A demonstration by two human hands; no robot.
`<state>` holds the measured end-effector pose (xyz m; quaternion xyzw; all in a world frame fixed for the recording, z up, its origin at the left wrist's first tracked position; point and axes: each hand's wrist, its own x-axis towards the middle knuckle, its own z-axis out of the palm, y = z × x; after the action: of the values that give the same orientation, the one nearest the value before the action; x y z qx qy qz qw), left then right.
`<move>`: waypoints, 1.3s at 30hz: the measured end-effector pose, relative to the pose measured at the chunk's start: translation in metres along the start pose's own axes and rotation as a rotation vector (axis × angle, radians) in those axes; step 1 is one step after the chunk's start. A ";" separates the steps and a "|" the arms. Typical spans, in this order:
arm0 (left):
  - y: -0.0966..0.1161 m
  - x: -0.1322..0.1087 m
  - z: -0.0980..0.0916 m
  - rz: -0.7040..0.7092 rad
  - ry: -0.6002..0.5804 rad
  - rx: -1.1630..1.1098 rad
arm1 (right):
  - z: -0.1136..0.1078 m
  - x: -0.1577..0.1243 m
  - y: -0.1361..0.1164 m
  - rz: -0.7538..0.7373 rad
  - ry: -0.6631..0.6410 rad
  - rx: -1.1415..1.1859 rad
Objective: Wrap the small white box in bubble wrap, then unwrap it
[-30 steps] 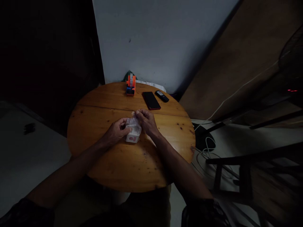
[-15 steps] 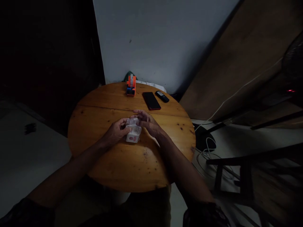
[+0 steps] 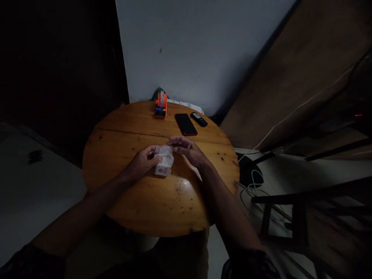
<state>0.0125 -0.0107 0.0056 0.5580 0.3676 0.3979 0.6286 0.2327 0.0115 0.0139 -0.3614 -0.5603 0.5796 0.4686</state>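
A small white box (image 3: 163, 166) with a red mark stands on the round wooden table (image 3: 145, 201), with crinkled clear wrapping (image 3: 164, 150) over its top. My left hand (image 3: 141, 162) grips the box from its left side, fingers curled round it. My right hand (image 3: 186, 148) hovers just right of the box top, fingers stretched out and apart, touching nothing that I can make out.
At the table's far edge stand an orange and blue tape dispenser (image 3: 161, 104), a dark phone with a red rim (image 3: 185, 124) and a small black handset (image 3: 199, 119). Cables (image 3: 252, 186) and dark chair frames (image 3: 290, 201) lie right of the table.
My right hand has let go of the wrapping on the box top and drawn back to the right, its fingers opening. The left hand has kept its grip on the box.
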 end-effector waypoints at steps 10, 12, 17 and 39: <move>0.001 0.000 0.001 -0.003 0.015 0.015 | 0.037 0.009 0.008 -0.002 0.151 0.019; 0.000 0.000 0.001 -0.002 0.020 0.024 | 0.039 0.010 0.008 -0.018 0.179 0.022; 0.000 0.000 0.001 0.014 0.019 0.038 | 0.045 0.008 0.005 -0.094 0.216 -0.049; 0.001 -0.001 -0.003 0.044 0.101 0.173 | 0.065 -0.020 0.013 -0.566 0.166 -0.984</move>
<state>0.0089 -0.0103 0.0065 0.5973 0.4197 0.4059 0.5499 0.1753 -0.0273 0.0058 -0.4174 -0.8002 0.0722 0.4244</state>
